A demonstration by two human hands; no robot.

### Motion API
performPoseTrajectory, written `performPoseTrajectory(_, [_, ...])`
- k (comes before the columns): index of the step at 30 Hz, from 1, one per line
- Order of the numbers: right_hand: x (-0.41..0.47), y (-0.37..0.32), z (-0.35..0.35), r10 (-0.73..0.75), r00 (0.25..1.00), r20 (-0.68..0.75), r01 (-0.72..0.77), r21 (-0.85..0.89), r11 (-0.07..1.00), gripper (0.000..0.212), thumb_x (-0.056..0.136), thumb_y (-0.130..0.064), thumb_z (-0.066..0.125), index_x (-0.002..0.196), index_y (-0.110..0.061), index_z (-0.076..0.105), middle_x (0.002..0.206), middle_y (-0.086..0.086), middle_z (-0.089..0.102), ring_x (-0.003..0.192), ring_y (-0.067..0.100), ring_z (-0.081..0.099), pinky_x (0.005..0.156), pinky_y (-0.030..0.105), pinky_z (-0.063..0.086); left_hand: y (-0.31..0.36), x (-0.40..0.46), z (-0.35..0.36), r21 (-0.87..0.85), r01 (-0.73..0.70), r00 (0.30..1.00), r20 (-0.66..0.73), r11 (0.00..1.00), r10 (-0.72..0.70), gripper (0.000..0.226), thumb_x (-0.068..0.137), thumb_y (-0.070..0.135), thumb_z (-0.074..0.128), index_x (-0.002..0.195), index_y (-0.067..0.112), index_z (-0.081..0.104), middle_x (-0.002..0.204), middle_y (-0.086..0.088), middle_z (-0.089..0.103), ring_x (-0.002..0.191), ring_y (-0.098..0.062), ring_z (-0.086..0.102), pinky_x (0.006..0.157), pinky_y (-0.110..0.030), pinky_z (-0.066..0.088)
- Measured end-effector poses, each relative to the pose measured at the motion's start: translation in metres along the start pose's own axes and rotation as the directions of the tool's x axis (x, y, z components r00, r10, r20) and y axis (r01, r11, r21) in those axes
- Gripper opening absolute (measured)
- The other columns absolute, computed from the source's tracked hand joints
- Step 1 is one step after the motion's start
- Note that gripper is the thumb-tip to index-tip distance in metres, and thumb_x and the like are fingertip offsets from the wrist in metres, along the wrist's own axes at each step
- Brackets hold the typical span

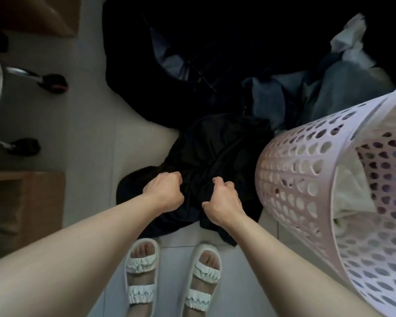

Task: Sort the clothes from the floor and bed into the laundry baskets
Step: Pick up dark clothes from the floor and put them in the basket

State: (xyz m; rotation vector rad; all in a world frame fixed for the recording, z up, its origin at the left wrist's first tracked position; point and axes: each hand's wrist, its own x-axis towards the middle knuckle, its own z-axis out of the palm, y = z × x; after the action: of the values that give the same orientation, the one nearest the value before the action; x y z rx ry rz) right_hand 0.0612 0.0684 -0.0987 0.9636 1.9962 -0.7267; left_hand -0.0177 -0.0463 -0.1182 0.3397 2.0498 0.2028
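A black garment (215, 154) lies bunched on the pale tiled floor just beyond my feet. My left hand (164, 191) is closed on its fabric at the left, and my right hand (223, 201) grips it a little to the right. A pale pink perforated laundry basket (306, 179) stands at the right, touching the garment's edge, with light-coloured cloth (350, 197) inside. Further back lies a heap of dark clothes (169, 53), with blue denim pieces (329, 94) and a white item (350, 40) at the back right.
An office chair's chrome base with black castors (53, 84) stands at the left. Brown wooden furniture (25, 202) sits at the left edge, with more at the top left. My feet in white sandals (142, 277) are on the tiles below the garment.
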Motion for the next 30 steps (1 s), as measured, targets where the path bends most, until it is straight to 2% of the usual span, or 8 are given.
performPoseTrajectory(5, [0.059,0.022,0.038,0.022,1.000,-0.019,-0.023,-0.061,0.998,0.091,0.083,-0.011,0.067,0.149,-0.030,0.008,0.155,0.013,0.000,0.140,0.031,0.020,0.109,0.042,0.038,-0.013,0.058,0.048,0.033,-0.010,0.999,0.040,0.999,0.009,0.069,0.085,0.020,0.062,0.145,0.027,0.029,0.141,-0.008,0.037,0.127,-0.028,0.045,0.101,-0.041,0.046])
performPoseTrajectory(11, [0.120,0.037,0.069,0.109,0.993,-0.049,-0.115,-0.160,0.980,0.116,0.076,-0.007,0.074,0.146,-0.046,-0.010,0.154,0.012,-0.027,0.146,0.033,-0.001,0.114,0.059,0.018,-0.020,0.104,0.078,0.121,0.052,0.998,-0.026,0.991,-0.049,0.115,0.076,0.030,0.077,0.146,0.047,-0.012,0.154,-0.012,-0.029,0.146,-0.035,-0.002,0.112,-0.056,0.023])
performPoseTrajectory(13, [0.135,0.042,0.077,0.139,0.989,-0.042,-0.144,-0.179,0.973,0.120,0.075,-0.009,0.076,0.145,-0.047,-0.014,0.154,0.015,-0.025,0.143,0.035,0.007,0.110,0.058,0.023,-0.024,0.118,0.087,0.126,0.071,0.997,-0.039,0.990,-0.066,0.125,0.072,0.034,0.081,0.143,0.048,-0.021,0.152,-0.013,-0.033,0.145,-0.036,0.006,0.108,-0.056,0.029])
performPoseTrajectory(17, [0.150,0.052,0.087,0.059,0.993,-0.099,-0.088,-0.319,0.944,0.098,0.087,-0.016,0.063,0.148,-0.040,-0.011,0.147,0.025,0.014,0.124,0.037,0.036,0.099,0.043,0.042,-0.036,0.133,0.102,0.169,0.077,0.994,0.064,0.983,-0.089,0.114,0.080,0.024,0.075,0.145,0.049,-0.015,0.152,-0.021,0.006,0.115,-0.034,0.052,0.084,-0.039,0.051])
performPoseTrajectory(19, [0.149,0.052,0.084,-0.037,0.993,-0.115,-0.007,-0.359,0.933,0.067,0.095,-0.014,0.049,0.149,-0.028,0.013,0.128,0.021,0.040,0.107,0.032,0.051,0.087,0.036,0.046,-0.042,0.134,0.109,0.144,0.048,0.998,0.040,0.988,-0.054,0.082,0.089,0.015,0.060,0.148,0.039,0.008,0.133,-0.017,0.040,0.097,-0.030,0.057,0.071,-0.035,0.049])
performPoseTrajectory(21, [0.142,0.048,0.079,-0.113,0.985,-0.128,0.057,-0.376,0.925,0.031,0.097,-0.004,0.039,0.126,-0.012,0.046,0.114,0.016,0.055,0.099,0.029,0.059,0.073,0.031,0.043,-0.044,0.128,0.109,0.184,0.020,0.998,-0.063,0.983,-0.009,0.045,0.093,0.008,0.048,0.133,0.023,0.036,0.112,-0.011,0.057,0.087,-0.026,0.057,0.065,-0.031,0.043])
performPoseTrajectory(24, [0.125,0.040,0.076,-0.114,0.978,-0.177,0.052,-0.324,0.945,0.028,0.095,0.007,0.034,0.104,-0.004,0.057,0.107,0.012,0.062,0.094,0.025,0.062,0.068,0.025,0.041,-0.038,0.111,0.097,0.216,0.046,0.981,-0.193,0.975,-0.003,0.017,0.092,0.009,0.047,0.107,0.013,0.055,0.109,-0.007,0.059,0.095,-0.026,0.060,0.065,-0.030,0.038])
performPoseTrajectory(30, [0.072,0.015,0.063,-0.127,0.940,-0.317,0.073,-0.179,0.981,0.023,0.096,-0.001,0.033,0.112,-0.007,0.049,0.114,0.009,0.057,0.099,0.028,0.060,0.069,0.030,0.035,-0.026,0.067,0.051,0.106,0.139,0.953,-0.285,0.985,-0.104,0.009,0.087,0.013,0.052,0.083,0.015,0.060,0.100,-0.006,0.065,0.092,-0.025,0.062,0.069,-0.028,0.042])
